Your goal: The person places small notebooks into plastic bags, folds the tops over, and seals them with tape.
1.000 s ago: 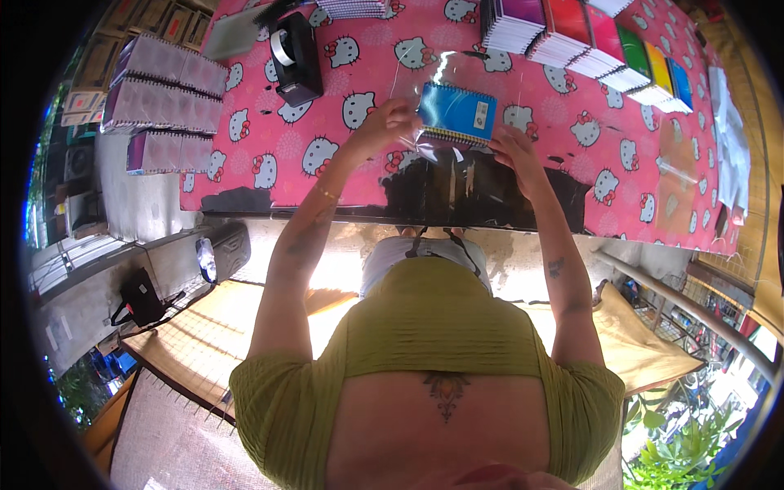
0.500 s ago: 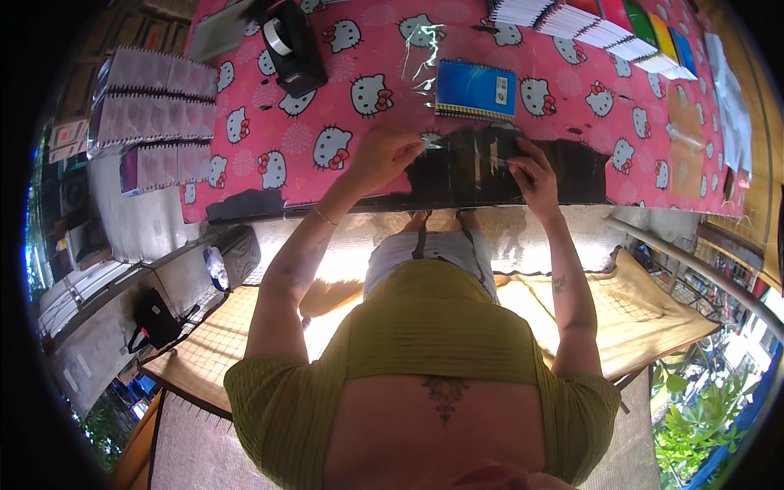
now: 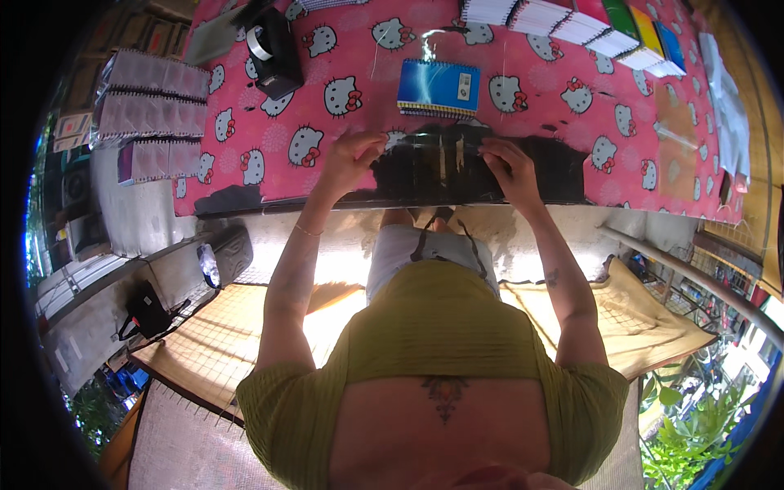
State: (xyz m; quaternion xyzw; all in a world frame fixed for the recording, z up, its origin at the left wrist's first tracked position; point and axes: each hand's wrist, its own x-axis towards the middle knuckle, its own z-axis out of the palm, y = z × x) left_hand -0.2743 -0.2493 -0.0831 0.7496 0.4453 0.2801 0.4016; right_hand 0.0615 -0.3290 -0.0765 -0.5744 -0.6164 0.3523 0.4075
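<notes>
Both hands' fingers [image 3: 369, 147] pinch clear wrapping [image 3: 433, 151] below blue notebook [image 3: 438, 87].

A notebook [image 3: 438, 86] lies in the middle of the table [image 3: 621, 106]. A tape holder [image 3: 273, 51] sits near the far left corner. A row of notebooks [image 3: 572, 24] lines the far edge. Both hands [image 3: 351, 159] rest at the near edge.

The row of coloured notebooks [image 3: 572, 20] is cut off by the upper edge, as is the flat grey object [image 3: 214, 34] at the tabletop's [image 3: 343, 155] far left. What is pinched in the fingers [image 3: 371, 145] of the left hand [image 3: 351, 159] and the right hand [image 3: 506, 163] cannot be made out; only glare from something clear is seen. The person's legs are hidden under the tabletop.
</notes>
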